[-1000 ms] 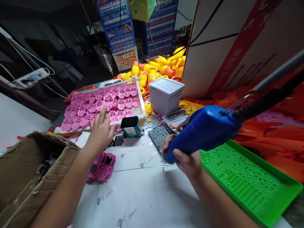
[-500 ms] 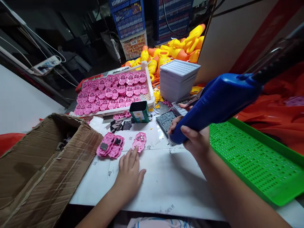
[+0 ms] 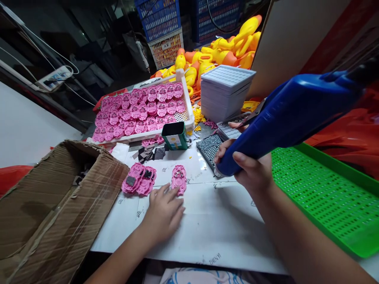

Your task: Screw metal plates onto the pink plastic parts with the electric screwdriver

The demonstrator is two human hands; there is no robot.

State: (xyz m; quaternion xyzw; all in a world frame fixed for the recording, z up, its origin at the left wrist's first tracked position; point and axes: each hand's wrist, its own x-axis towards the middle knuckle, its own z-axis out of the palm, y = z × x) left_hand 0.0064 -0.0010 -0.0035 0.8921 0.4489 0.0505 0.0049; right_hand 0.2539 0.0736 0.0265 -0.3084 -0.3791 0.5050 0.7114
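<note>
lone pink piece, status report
Left grip open, partly over pink piece. Right grip round blue tool. Pink piece flat on table, nothing else covering it.

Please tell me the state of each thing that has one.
Single pink plastic piece: lying flat
Blue plastic handheld tool: held, tilted
Left hand: open, at the single piece
Right hand: closed around the tool
Dark green rectangular container: upright, open-topped
Brown cardboard box: open
White plastic tray: mostly filled
Pale rectangular trays: stacked
</note>
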